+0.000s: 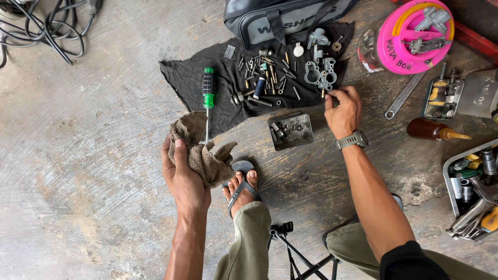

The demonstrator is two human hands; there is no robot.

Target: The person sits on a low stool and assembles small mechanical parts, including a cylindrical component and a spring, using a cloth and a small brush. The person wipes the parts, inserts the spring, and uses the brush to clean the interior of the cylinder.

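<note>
My left hand (181, 168) grips a crumpled brown rag (199, 150) just above the concrete floor. My right hand (342, 109) reaches to the edge of a black cloth (187, 78), its fingertips pinched at a small brass part beside a grey carburetor body (320, 73); whether it holds the part is unclear. The cloth carries several screws, springs and jets (262, 78) and a green-and-black screwdriver (208, 96). A small metal float bowl (291, 130) sits on the floor between my hands.
A dark bag (275, 18) lies behind the cloth. At right are a pink round case (412, 39), a wrench (403, 96), a brown bottle (433, 129) and metal trays of tools (469, 181). Cables (46, 26) lie top left. My sandalled foot (241, 189) is in front.
</note>
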